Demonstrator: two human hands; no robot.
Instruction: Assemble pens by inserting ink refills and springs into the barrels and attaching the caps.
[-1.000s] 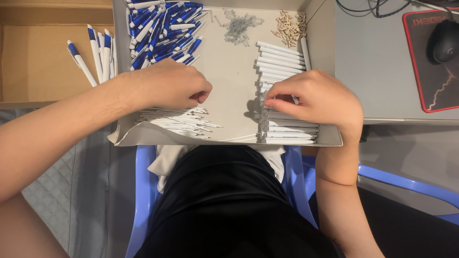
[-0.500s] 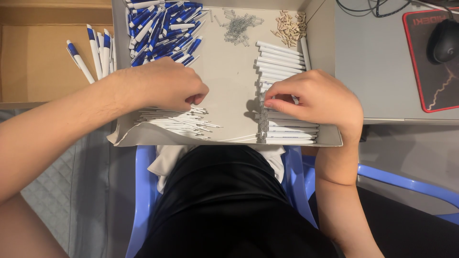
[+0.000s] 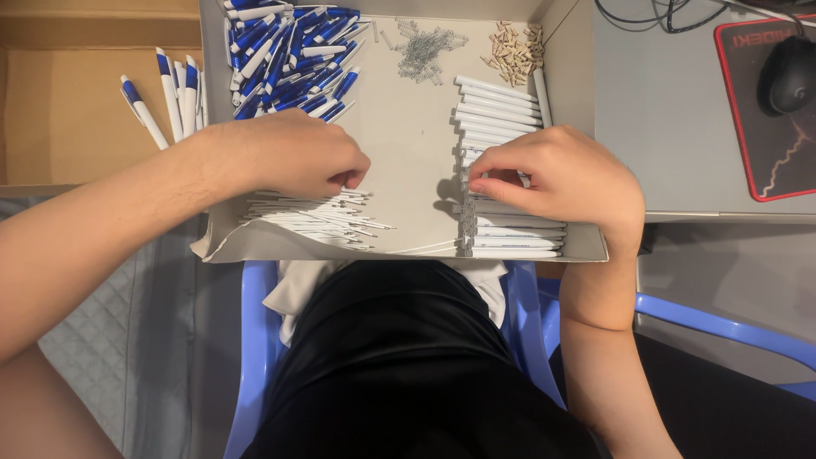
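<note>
The white pen barrels (image 3: 501,127) lie stacked along the right side of the shallow cardboard tray (image 3: 408,144), where the right hand (image 3: 557,178) pinches one with curled fingers. The left hand (image 3: 293,157), fingers bunched, picks at thin white refills (image 3: 323,219) near the tray's front. Blue-and-white pen caps (image 3: 285,51), springs (image 3: 425,51) and small tan pieces (image 3: 512,47) sit at the back

We are seeing white pen barrels (image 3: 501,110) under our right fingers (image 3: 501,174), thin white refills (image 3: 314,217) beneath our left fingers (image 3: 340,174), blue-and-white pens (image 3: 285,51) beyond them, and a grey-beige tray (image 3: 408,136).
</note>
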